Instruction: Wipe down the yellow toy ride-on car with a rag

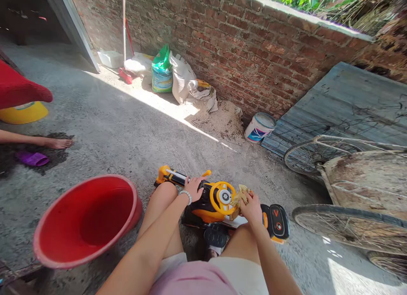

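While L hand [193, 190] rests loosely spread on ride-on toy [206, 215], R hand [250, 207] gripping tan cloth [239, 195], by yel. wheel [225, 196]

Along the concrete floor's [95, 129] far edge, below a brick wall [229, 45], stand a white tub [110, 59], a green-and-blue bag [162, 76] and a pale sack [180, 79] beside a sandy heap [224, 121]. A bucket [258, 129] stands by the heap, near a blue-grey sheet [330, 96]. A spoked-wheel cart [369, 176] stands at the floor's right edge; toward the left edge, a purple slipper [32, 158] lies near another person's bare foot [59, 143].
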`<state>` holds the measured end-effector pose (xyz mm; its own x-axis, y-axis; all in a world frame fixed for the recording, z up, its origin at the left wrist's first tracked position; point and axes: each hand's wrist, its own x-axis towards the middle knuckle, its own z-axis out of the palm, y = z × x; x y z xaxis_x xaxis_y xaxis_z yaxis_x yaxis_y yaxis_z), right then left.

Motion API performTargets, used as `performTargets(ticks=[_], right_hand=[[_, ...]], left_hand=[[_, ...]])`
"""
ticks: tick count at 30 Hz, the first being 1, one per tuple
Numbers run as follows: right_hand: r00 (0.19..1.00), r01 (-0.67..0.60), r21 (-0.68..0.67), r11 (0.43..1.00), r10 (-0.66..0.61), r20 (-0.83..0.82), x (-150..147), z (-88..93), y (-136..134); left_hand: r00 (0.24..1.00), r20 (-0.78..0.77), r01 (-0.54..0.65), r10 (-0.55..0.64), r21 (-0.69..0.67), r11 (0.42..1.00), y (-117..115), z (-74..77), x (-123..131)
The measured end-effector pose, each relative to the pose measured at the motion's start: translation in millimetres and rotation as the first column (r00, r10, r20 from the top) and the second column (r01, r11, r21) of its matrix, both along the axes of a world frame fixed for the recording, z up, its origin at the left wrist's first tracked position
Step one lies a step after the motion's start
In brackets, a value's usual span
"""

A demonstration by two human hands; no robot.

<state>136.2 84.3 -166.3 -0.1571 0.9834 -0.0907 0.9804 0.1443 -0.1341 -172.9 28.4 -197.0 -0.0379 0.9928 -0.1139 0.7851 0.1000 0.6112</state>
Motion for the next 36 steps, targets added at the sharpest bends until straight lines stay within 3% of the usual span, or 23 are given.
performTargets(ticks=[3, 7, 10, 13, 15, 17, 20, 22, 26, 30, 33, 36], right_hand=[[0.997, -0.078, -0.088, 0.993, 0.076, -0.025, -23, -16.9, -4], [0.998, -0.062, -0.104, 0.993, 0.062, 0.003, -33, -28.6, -23], [0.997, -0.071, -0.116, 0.991, 0.069, -0.025, -21, -27.7, -40], [0.994, -0.08, -0.217, 0.973, 0.061, -0.091, -5, -17.6, -43], [0.99, -0.045, -0.223, 0.974, 0.015, -0.137, 1, -8.0, -30], [0.978, -0.018, -0.122, 0.992, -0.008, -0.206, -1, -1.2, -8], [0.942, -0.078, 0.0, 0.997, 0.073, -0.327, -19, -2.7, 26], [0.937, -0.101, -0.046, 0.994, 0.079, -0.341, -34, -11.2, 41], [0.952, 0.023, -0.183, 0.983, -0.077, -0.296, -47, -31.9, 50], [0.915, 0.127, -0.168, 0.978, -0.18, -0.36, -33, -47.2, 29], [0.879, 0.216, -0.144, 0.966, -0.257, -0.401, -25, -58.6, -13], [0.883, 0.149, -0.1, 0.984, -0.178, -0.435, -26, -63.6, -63]], left_hand=[[1.0, 0.006, -0.023, 0.023, -0.023, 0.999, 2, 0.4, 1], [0.998, -0.051, -0.045, 0.044, -0.021, 0.999, 3, 3.5, 5], [0.998, -0.047, -0.051, 0.05, -0.031, 0.998, 2, 8.3, 5], [0.999, -0.029, -0.032, 0.03, -0.06, 0.998, -1, 13.6, 4], [0.999, -0.031, -0.021, 0.018, -0.071, 0.997, -1, 15.8, 3], [0.999, -0.044, -0.024, 0.021, -0.076, 0.997, -1, 16.3, 2], [0.998, -0.062, -0.037, 0.032, -0.084, 0.996, 1, 14.8, 4], [0.996, -0.081, -0.041, 0.034, -0.096, 0.995, 3, 13.1, 5], [0.989, -0.142, -0.048, 0.032, -0.112, 0.992, 5, 10.4, 5], [0.987, -0.16, -0.042, 0.024, -0.111, 0.993, 6, 8.6, 4], [0.986, -0.161, -0.057, 0.039, -0.11, 0.992, 7, 6.4, 4], [0.986, -0.162, -0.062, 0.044, -0.112, 0.992, 8, 4.0, 5]])
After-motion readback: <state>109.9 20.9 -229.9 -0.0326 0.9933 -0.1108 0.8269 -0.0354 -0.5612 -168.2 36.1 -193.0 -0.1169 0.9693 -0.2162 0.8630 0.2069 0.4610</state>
